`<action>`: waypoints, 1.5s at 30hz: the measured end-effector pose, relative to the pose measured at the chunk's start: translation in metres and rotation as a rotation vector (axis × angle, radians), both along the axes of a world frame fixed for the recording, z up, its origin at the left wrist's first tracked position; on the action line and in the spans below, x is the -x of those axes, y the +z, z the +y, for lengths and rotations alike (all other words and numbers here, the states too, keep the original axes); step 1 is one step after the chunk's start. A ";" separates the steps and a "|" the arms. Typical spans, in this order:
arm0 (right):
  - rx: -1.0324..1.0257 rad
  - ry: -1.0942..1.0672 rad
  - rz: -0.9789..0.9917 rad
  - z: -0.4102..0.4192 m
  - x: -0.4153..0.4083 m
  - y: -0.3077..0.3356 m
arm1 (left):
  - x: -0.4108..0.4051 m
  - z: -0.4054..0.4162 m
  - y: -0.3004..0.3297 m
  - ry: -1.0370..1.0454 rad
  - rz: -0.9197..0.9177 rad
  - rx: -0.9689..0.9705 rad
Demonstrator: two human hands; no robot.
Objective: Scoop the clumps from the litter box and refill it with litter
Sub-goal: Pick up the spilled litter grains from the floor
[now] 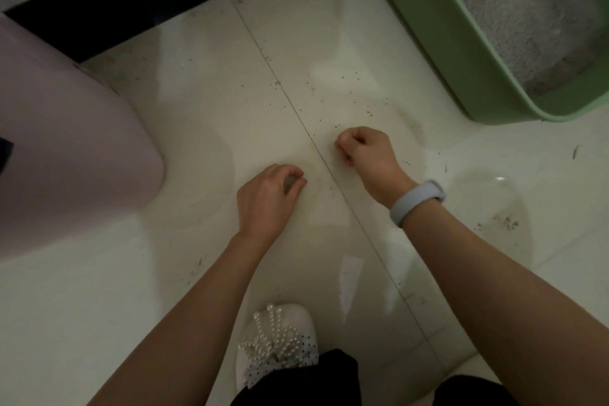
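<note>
Far right: green litter box point(428, 26), holding pale grey litter point(524, 0), set on the tiled floor point(204, 128). Dark scattered grains point(346, 82) on tiles between box and hands. Right hand point(362, 150) curled into a loose fist, nothing visibly held; pale blue wristband point(417, 203) behind it. Left hand point(267, 201) near, fingers curled, tips pinched together, contents impossible to tell. Pink bin point(66, 148) left. Pearl-trimmed slipper point(276, 339) nearest.

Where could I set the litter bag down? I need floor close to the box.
Bare tile lies between the pink bin and the green litter box, ahead of both hands, though speckled with spilled grains. Near the shoe and right of the right forearm, it is tighter.
</note>
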State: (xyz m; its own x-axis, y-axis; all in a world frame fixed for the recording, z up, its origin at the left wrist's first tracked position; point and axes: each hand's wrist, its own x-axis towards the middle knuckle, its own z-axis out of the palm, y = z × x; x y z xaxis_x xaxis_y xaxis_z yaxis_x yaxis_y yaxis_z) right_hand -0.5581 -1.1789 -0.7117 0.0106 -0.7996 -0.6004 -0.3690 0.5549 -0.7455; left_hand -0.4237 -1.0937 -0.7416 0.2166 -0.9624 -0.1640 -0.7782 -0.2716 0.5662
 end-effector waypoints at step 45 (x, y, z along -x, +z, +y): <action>-0.118 -0.107 -0.213 0.019 0.011 -0.004 | -0.004 -0.004 0.001 -0.006 0.013 -0.043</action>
